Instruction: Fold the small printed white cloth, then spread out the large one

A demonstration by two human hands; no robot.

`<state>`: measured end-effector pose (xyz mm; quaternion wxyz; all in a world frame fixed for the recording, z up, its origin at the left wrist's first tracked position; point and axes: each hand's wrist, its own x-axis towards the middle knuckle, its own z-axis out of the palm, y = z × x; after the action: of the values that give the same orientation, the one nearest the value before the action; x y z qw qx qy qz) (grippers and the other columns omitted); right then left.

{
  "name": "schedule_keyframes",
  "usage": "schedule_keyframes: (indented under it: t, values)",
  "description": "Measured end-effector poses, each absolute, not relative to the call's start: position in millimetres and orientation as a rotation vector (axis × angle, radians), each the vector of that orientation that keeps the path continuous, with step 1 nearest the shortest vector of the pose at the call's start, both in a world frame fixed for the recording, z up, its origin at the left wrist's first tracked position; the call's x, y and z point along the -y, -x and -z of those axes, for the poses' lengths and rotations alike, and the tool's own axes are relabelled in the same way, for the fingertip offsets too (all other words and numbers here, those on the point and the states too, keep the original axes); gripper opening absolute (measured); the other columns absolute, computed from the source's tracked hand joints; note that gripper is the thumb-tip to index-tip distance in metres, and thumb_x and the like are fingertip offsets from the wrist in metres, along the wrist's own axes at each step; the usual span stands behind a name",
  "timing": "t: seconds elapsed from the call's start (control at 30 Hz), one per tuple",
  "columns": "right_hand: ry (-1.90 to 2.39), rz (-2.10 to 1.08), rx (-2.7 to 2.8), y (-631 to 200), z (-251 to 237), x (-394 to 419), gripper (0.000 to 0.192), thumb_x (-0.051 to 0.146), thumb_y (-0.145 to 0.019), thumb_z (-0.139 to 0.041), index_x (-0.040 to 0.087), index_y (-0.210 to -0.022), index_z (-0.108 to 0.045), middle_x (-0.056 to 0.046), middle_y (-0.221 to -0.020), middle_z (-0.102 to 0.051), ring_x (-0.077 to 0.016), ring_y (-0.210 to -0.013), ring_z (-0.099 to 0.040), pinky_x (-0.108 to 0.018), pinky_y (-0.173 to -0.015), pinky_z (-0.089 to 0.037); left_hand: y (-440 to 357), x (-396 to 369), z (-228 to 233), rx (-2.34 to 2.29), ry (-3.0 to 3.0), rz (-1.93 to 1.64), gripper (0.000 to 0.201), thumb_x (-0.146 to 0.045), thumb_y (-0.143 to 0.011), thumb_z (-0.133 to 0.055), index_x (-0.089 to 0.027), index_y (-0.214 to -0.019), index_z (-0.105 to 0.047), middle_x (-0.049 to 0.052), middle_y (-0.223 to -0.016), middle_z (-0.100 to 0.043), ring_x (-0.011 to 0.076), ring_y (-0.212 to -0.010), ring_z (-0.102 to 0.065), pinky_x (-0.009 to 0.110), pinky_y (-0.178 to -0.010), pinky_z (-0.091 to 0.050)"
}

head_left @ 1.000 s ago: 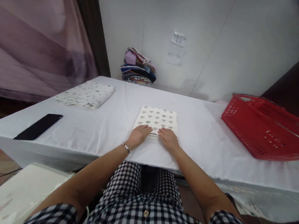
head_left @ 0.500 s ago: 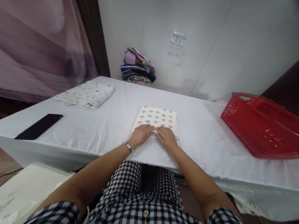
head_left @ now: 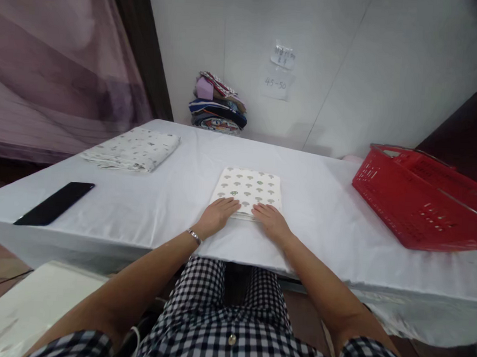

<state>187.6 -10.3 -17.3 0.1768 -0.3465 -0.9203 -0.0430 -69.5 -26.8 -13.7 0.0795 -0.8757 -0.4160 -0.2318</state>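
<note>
A folded white cloth (head_left: 248, 184) printed with grey and green tree-like shapes lies on the white-covered table (head_left: 313, 204) in front of me. My left hand (head_left: 219, 214) rests flat on its near left corner, fingers stretched out, a silver bracelet on the wrist. On the near right corner lies my right hand (head_left: 272, 222), also flat with fingers extended. A gap between the hands shows the cloth's layered front edge. Neither hand grips anything.
Another folded patterned cloth (head_left: 137, 149) lies at the back left, with a black phone-like slab (head_left: 57, 204) nearer me. A red plastic basket (head_left: 418, 200) stands on the right. Several folded fabrics (head_left: 219, 104) are piled beyond the far edge, against the wall.
My hands have slid apart along the cloth's near edge, the left one leftward and the right one slightly rightward. The cloth stays folded in place.
</note>
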Motion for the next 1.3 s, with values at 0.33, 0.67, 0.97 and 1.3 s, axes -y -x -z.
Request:
schedule_keyframes:
  t: [0.33,0.67,0.97,1.3]
  values:
    - [1.026,0.12,2.563,-214.7,16.9,14.8,0.043,0.012,-0.093,-0.036,0.025,-0.132,-0.052,-0.003,-0.135,-0.054,-0.0191,-0.127,-0.046,-0.041,-0.104,-0.037,87.0,32.1,16.2,1.306,2.528,0.647,0.039,-0.013,-0.092,-0.039,-0.024,-0.127,-0.053,0.001,-0.132,-0.057,0.0187,-0.126,-0.048,0.04,-0.105,-0.038]
    - [1.063,0.15,2.44,-208.3,22.0,9.0,0.033,0.028,-0.097,-0.04,0.024,-0.125,-0.058,-0.005,-0.128,-0.06,-0.0216,-0.124,-0.05,-0.043,-0.102,-0.037,74.2,23.8,14.3,1.315,2.53,0.661,0.033,-0.025,-0.096,-0.039,-0.023,-0.122,-0.058,0.003,-0.127,-0.06,0.0202,-0.121,-0.052,0.042,-0.104,-0.039]
    - [0.977,0.187,2.468,-216.3,24.2,9.6,0.034,0.028,-0.096,-0.042,0.02,-0.126,-0.057,-0.007,-0.129,-0.058,-0.0223,-0.124,-0.049,-0.043,-0.103,-0.037,85.3,24.9,16.6,1.347,2.525,0.643,0.033,-0.026,-0.096,-0.039,-0.023,-0.124,-0.056,0.002,-0.13,-0.058,0.0195,-0.124,-0.049,0.039,-0.105,-0.038]
    - [0.984,0.259,2.37,-230.5,24.9,11.0,0.03,0.022,-0.095,-0.044,0.021,-0.118,-0.062,-0.008,-0.121,-0.064,-0.022,-0.119,-0.054,-0.043,-0.099,-0.041,61.3,22.4,11.7,1.332,2.529,0.699,0.032,-0.031,-0.096,-0.04,-0.022,-0.119,-0.059,0.003,-0.126,-0.061,0.0209,-0.12,-0.053,0.042,-0.104,-0.039]
